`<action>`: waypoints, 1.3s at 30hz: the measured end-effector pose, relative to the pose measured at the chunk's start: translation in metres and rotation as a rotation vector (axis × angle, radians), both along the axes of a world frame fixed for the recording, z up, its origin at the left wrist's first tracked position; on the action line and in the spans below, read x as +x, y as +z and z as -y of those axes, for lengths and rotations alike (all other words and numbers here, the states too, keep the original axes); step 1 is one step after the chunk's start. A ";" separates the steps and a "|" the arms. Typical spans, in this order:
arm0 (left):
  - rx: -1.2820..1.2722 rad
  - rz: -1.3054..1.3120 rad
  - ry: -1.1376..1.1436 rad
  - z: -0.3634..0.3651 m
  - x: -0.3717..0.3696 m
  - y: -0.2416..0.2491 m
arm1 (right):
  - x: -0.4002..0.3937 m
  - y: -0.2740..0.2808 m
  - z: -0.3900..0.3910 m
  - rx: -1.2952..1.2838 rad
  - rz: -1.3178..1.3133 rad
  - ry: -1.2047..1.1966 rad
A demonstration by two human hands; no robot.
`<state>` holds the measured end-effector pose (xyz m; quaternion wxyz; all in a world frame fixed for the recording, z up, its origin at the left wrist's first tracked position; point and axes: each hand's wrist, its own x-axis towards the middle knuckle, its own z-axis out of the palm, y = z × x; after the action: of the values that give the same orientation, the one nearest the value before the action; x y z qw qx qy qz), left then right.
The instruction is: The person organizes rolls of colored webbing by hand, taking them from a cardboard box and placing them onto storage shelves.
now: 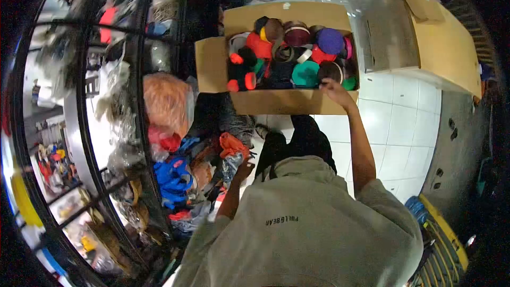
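Note:
An open cardboard box (289, 102) stands before me, filled with rolls of ribbon or webbing in many colours. Over its near right corner is my right hand (337, 94), fingers partly stretched out at the edge of a dark brown roll (330, 71). Left of that roll lies a teal roll (306, 74), and a purple roll (330, 41) sits further back. My left hand (244, 170) hangs low by my left knee, in shadow, its fingers loosely apart. Close beside it is an orange bundle (232, 145) with clear plastic under it.
Black metal shelving (142, 106) with plastic-wrapped goods runs along the left. Bagged material, including a blue bundle (172, 180), is heaped at its foot. Another cardboard box (443, 37) stands at the right on the white tiled floor (401, 114). A yellow-edged object (446, 234) is at lower right.

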<state>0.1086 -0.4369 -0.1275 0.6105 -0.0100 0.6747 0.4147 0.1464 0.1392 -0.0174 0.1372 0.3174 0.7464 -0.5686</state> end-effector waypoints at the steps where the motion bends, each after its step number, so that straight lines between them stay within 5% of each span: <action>1: 0.036 0.045 0.050 -0.014 -0.010 -0.005 | -0.006 -0.031 -0.020 0.291 0.001 -0.025; 3: 0.101 0.321 0.327 -0.038 -0.029 -0.016 | -0.024 -0.095 -0.052 0.740 0.108 -0.164; 4: 0.097 0.219 0.306 -0.059 -0.039 -0.006 | -0.030 -0.117 -0.055 0.899 0.209 -0.276; 9: -0.006 -0.417 0.000 -0.171 -0.078 0.070 | -0.048 -0.107 -0.044 0.883 0.386 -0.300; 11: 0.035 -0.527 -0.068 -0.208 -0.091 0.095 | -0.054 -0.088 -0.045 0.662 0.197 -0.182; 14: 0.146 -0.711 -0.189 -0.260 -0.109 0.128 | -0.053 -0.054 -0.022 0.716 -0.196 -0.094; 17: 0.051 -0.917 -0.173 -0.322 -0.115 0.219 | -0.069 0.021 0.012 0.352 -0.300 -0.032; 19: 0.185 -1.138 -0.499 -0.315 -0.118 0.214 | -0.088 0.091 0.045 -0.412 -0.384 -0.152; 20: 0.007 -0.983 -0.584 -0.319 -0.114 0.242 | -0.096 0.101 0.057 -0.458 -0.331 -0.060; 21: 0.034 -1.113 -0.449 -0.309 -0.106 0.239 | -0.108 0.125 0.067 -0.557 -0.163 0.029; 22: -0.029 -1.125 -0.476 -0.302 -0.107 0.264 | -0.114 0.094 0.075 -0.474 -0.375 0.250; 25: -0.112 -1.297 -0.350 -0.263 -0.107 0.308 | -0.157 0.131 0.104 -0.361 -0.364 0.446; 27: -0.072 -1.445 -0.271 -0.232 -0.104 0.329 | -0.166 0.203 0.131 -0.621 -0.335 0.430; 30: 0.046 -1.348 0.293 -0.191 -0.082 0.390 | -0.176 0.266 0.179 -0.725 -0.439 0.492; 39: -0.215 -1.879 0.740 -0.033 -0.007 0.510 | -0.186 0.364 0.367 -0.940 -0.517 0.764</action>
<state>0.1014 -0.4043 0.3822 -0.3380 0.0571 0.8699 0.3547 -0.0394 -0.2280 0.3469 0.2696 -0.2105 0.4877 -0.8032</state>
